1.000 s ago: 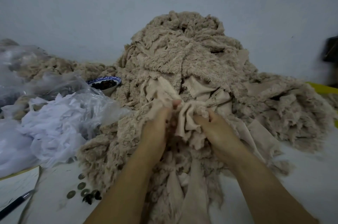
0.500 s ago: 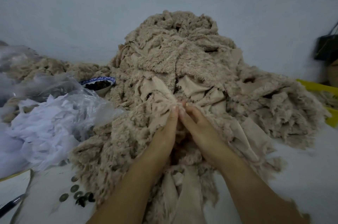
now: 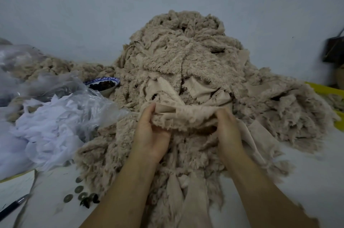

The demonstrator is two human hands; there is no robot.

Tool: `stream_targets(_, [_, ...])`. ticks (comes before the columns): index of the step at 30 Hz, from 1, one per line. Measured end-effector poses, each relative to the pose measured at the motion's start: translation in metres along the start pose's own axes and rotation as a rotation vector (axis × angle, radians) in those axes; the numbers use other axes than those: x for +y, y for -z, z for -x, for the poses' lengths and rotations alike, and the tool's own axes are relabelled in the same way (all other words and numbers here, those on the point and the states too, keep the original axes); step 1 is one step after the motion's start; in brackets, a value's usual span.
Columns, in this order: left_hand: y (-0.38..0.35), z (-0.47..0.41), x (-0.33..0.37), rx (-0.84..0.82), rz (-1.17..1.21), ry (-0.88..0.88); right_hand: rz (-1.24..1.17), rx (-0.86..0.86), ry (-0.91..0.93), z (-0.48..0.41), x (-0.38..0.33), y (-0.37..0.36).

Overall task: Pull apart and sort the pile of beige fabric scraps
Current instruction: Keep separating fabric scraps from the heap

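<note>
white table (image 3: pixel 307 172), pale wall (image 3: pixel 74 13); big beige pile (image 3: pixel 186 60) looks nearly all unsorted. left hand (image 3: pixel 150 134) and right hand (image 3: pixel 229 131) grip one scrap (image 3: pixel 188 116) between them, fingers (image 3: pixel 149 111) curled.

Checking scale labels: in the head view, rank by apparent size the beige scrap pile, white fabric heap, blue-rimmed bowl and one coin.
1. beige scrap pile
2. white fabric heap
3. blue-rimmed bowl, partly hidden and farther back
4. coin, smallest though nearer the camera

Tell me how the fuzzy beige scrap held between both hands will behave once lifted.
Probably floppy: the scrap sags between the left hand and right hand. Likely light, being thin and fuzzy. Its frayed edges may snag on the pile.
</note>
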State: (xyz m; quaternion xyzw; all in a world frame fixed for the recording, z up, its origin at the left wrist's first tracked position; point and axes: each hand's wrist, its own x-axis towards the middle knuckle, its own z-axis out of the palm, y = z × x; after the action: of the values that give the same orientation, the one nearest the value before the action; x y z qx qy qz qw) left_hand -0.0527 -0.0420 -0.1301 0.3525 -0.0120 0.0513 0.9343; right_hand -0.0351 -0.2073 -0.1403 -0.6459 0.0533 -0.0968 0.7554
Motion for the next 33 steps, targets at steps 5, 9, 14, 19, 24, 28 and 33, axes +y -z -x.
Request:
stream_targets(5, [-0.004, 0.006, -0.013, -0.037, -0.225, 0.020, 0.325, -0.326, 0.438, 0.022, -0.005, -0.013])
stream_targets(9, [-0.007, 0.012, -0.015, -0.049, -0.403, -0.011, 0.654, -0.326, 0.528, 0.023, 0.002, -0.020])
stream_targets(14, [-0.013, 0.012, -0.016, -0.054, -0.304, 0.059, 0.532, -0.263, 0.488, 0.015, 0.002, -0.016])
stream_targets(19, [-0.003, 0.000, 0.000, 0.056, 0.186, 0.115, 0.196, -0.213, 0.234, 0.009, -0.002, -0.014])
stream_targets(24, [-0.004, 0.003, 0.002, -0.021, 0.030, 0.126, 0.139, -0.251, 0.184, 0.008, -0.003, -0.008])
stream_targets(28, [-0.007, 0.008, -0.005, -0.100, -0.191, 0.160, 0.212, -0.237, 0.190, 0.012, -0.002, -0.007])
stream_targets(33, [-0.006, 0.006, -0.017, -0.098, -0.269, 0.161, 0.159, -0.210, 0.146, 0.012, -0.003, -0.008])
